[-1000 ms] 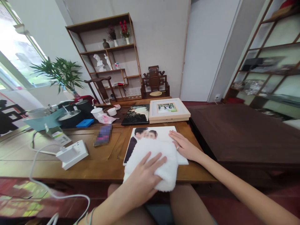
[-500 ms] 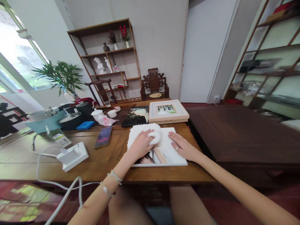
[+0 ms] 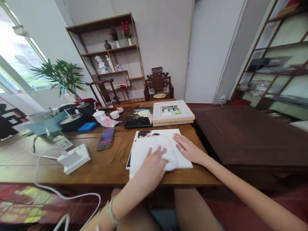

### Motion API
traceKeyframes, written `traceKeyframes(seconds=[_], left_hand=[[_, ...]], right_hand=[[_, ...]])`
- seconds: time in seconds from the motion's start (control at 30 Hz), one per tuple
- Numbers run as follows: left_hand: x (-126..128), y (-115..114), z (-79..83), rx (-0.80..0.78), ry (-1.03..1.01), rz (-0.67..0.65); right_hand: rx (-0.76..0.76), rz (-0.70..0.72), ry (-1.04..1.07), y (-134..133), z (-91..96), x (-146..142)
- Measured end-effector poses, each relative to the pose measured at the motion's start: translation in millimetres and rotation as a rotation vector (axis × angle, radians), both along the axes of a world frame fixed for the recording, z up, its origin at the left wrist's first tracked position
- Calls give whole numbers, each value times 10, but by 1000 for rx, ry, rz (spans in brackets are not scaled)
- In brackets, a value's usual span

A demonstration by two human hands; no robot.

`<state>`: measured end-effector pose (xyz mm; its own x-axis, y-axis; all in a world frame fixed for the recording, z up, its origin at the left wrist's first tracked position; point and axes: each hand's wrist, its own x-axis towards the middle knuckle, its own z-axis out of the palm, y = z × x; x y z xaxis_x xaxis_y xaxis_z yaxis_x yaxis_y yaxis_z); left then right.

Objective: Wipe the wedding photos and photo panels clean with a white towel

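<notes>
A large photo print [image 3: 181, 160] lies flat on the wooden table [image 3: 103, 160] just in front of me. A white fluffy cloth [image 3: 146, 148] covers most of it. My left hand [image 3: 154, 165] presses flat on the cloth near the print's front edge, fingers stretched out. My right hand [image 3: 189, 149] lies flat on the print's right side, fingers apart, a ring on one finger. The print's far edge shows dark hair above the cloth.
Behind the print lie a dark photo print [image 3: 140, 117] and a stack of white picture frames [image 3: 172, 112]. A white power strip [image 3: 74, 158] with its cable, a blurred phone [image 3: 106, 138], teaware [image 3: 99, 115] and pots stand at the left. A dark low table [image 3: 250, 138] is at the right.
My left hand drew the cloth from the print's far edge back toward me, to the near edge. My right hand has stayed in place on the print.
</notes>
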<state>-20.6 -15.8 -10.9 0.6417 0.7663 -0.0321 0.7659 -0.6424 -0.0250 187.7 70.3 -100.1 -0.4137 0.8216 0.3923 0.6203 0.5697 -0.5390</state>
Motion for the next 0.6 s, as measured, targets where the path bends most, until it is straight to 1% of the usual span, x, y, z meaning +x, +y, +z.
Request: traceKeyframes(seconds=[0.07, 0.1, 0.13, 0.2, 0.27, 0.37, 0.5, 0.57, 0.6], left_hand=[[4, -226, 23, -38, -20, -50], [-1, -300, 25, -51, -35, -68], [-11, -344, 20, -63, -53, -78], [-53, -337, 1, -82, -87, -66], [-123, -228, -18, -86, -117, -21], [-272, 33, -22, -54, -133, 72], [-504, 370, -19, 62, -119, 260], [-596, 477, -41, 109, -118, 337], [-625, 506, -58, 119, -117, 352]], right_hand=[[-3, 2, 2, 2, -3, 4], [0, 5, 5, 4, -6, 7], [4, 7, 8, 6, -9, 8], [10, 11, 12, 10, -17, 10], [10, 12, 7, 14, -23, 11], [14, 10, 9, 24, -30, 10], [27, 12, 49, 45, -39, 9], [24, 12, 49, 52, -40, 6], [21, 11, 44, 53, -39, 4]])
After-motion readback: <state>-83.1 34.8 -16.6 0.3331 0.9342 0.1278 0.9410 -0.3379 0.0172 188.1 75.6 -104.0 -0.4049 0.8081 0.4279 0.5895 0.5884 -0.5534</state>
